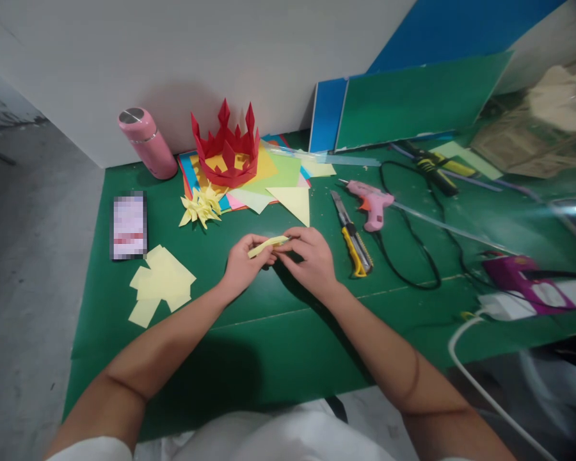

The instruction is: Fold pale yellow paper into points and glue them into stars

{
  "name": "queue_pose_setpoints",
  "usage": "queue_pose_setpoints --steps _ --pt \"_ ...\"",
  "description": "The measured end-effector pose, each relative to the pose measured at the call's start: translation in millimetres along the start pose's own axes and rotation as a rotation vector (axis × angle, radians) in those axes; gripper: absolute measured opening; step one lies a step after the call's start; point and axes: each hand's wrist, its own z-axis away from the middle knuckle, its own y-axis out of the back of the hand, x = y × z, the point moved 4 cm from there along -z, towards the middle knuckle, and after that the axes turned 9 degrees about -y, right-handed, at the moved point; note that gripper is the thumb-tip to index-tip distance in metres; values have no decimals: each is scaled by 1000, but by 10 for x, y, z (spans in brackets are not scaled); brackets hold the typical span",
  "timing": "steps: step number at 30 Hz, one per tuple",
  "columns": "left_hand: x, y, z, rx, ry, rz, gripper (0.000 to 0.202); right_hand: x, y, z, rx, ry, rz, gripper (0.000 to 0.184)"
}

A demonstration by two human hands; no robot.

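Note:
Between my two hands, over the middle of the green table, is a small folded strip of pale yellow paper point(267, 246). My left hand point(247, 261) grips its left end, thumb along the paper. The fingers of my right hand point(312, 257) pinch its right end. Beyond my left hand lies a cluster of folded yellow paper pieces point(201, 206) with pointed tips. Loose yellow paper pieces point(166, 282) overlap on the table to the left. A red folded-paper crown point(228, 160) stands on a stack of coloured paper point(288, 176) behind.
Right of my hands lie a yellow utility knife point(352, 240) and a pink glue gun point(372, 203) with its black cord. A power strip point(509, 306) is at the right. A pink bottle point(150, 146) and a phone point(128, 225) are at the left. Boards point(413, 105) lean behind.

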Motion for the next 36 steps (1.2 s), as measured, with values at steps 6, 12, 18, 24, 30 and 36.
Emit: queue_pose_setpoints --steps 6,12,18,24,30,36 --pt "15 28 -20 47 -15 21 32 -70 34 -3 -19 152 93 12" --pt "-1 21 -26 20 -2 21 33 -96 45 -6 -5 158 58 11" --pt "7 32 -26 47 -2 24 29 -93 63 -25 -19 121 37 6" --pt "11 31 -24 71 -16 47 25 -74 72 -19 11 21 0 14" --pt "-1 14 -9 53 -65 24 25 -70 69 -33 -14 16 41 15" --pt "-37 16 -8 51 -80 41 26 -112 95 -28 -17 106 56 16"
